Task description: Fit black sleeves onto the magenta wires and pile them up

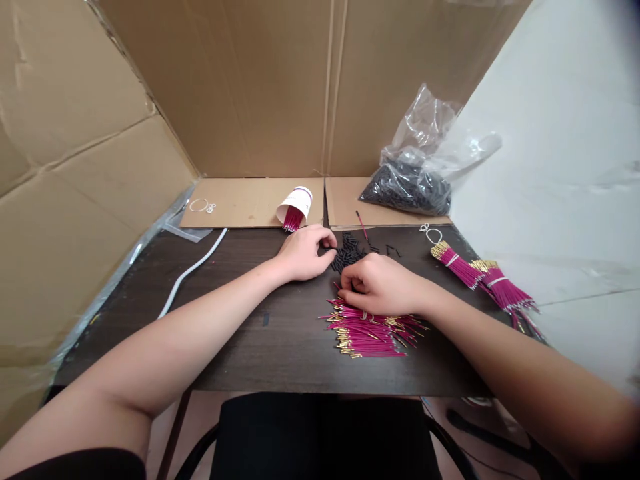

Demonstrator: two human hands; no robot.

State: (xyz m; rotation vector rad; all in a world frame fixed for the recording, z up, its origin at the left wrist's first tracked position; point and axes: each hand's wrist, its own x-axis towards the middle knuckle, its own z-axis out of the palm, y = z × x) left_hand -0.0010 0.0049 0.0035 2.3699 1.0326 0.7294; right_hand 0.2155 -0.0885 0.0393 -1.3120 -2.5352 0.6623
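At the left edge of a heap of small black sleeves [349, 252], my left hand [306, 253] is curved, its thumb and forefinger apart with a gap between them. My right hand [375, 285] is closed in a pinch just below the sleeves. A thin magenta wire [337, 285] pokes out from its fingertips; the rest of it is hidden. Under and in front of that hand lies a loose pile of magenta wires [370, 337] with gold-coloured ends. Beyond the left hand, a white paper cup [299, 198] lies on its side with more magenta wires inside.
A clear plastic bag [407, 187] of black sleeves rests on the cardboard at the back right. Tied wire bundles [505, 287] lie at the table's right edge. A white cable [193, 268] crosses the left side. Cardboard walls [240, 87] enclose the back and left.
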